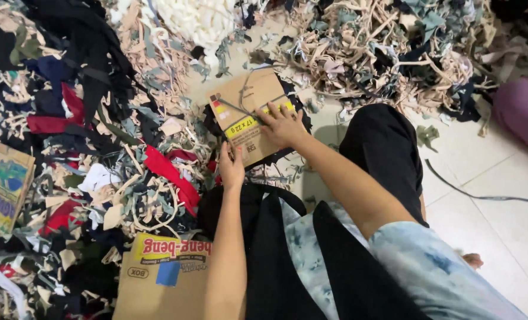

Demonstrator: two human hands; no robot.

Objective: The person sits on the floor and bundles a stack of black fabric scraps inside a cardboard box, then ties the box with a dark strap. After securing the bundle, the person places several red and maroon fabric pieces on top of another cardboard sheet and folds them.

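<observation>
Floor heaped with fabric scraps; cardboard piece lying at 12 o'clock.
Right hand pressing flat on it, fingers spread; left hand touching its near edge, grasping nothing.

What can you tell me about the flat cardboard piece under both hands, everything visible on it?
The cardboard piece is a flat brown panel lying tilted on the fabric scraps, dark cloth showing beneath its edges. It carries a yellow label strip, a small red-and-yellow patch near its left corner and a thin dark strand draped across it. The right hand presses flat on its middle; the left hand touches its lower edge.
</observation>
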